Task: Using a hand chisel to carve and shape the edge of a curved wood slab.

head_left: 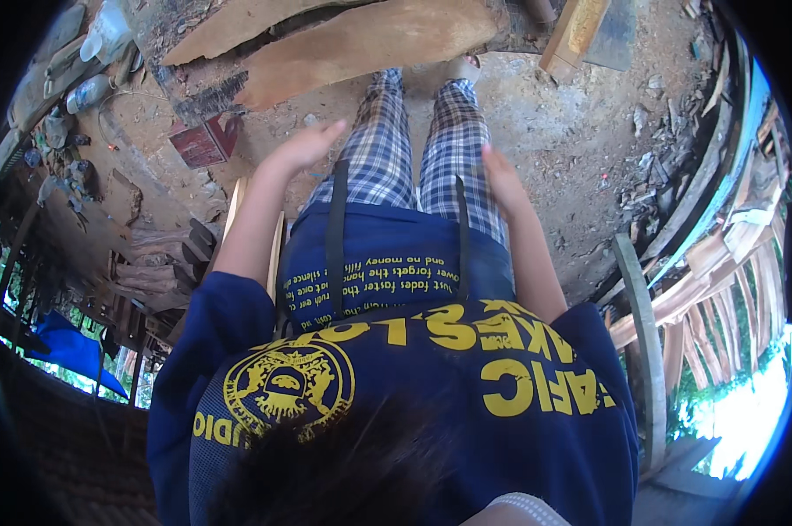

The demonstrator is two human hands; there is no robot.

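Observation:
My left hand (311,146) hovers left of my knees, its fingers stretched toward the right and nothing in it. By my right thigh is my right hand (501,180), fingers extended forward, slightly blurred and seen from the side; it holds nothing that I can see. Both hands are nearest to my blue-and-white checked trousers (453,131). Ahead of my feet lies a broad, flat wooden slab (370,54) with a curved edge and a dark, rough left end. A dusty red box-like object (205,143) sits on the ground left of my left hand.
A second long board (229,31) lies beyond the slab. At the front right is a squared timber (576,39). Plastic bottles (87,94) and litter lie at the far left. Split wood (155,280) is piled at left; a plank fence (720,329) stands at right. Wood chips dot the dirt floor.

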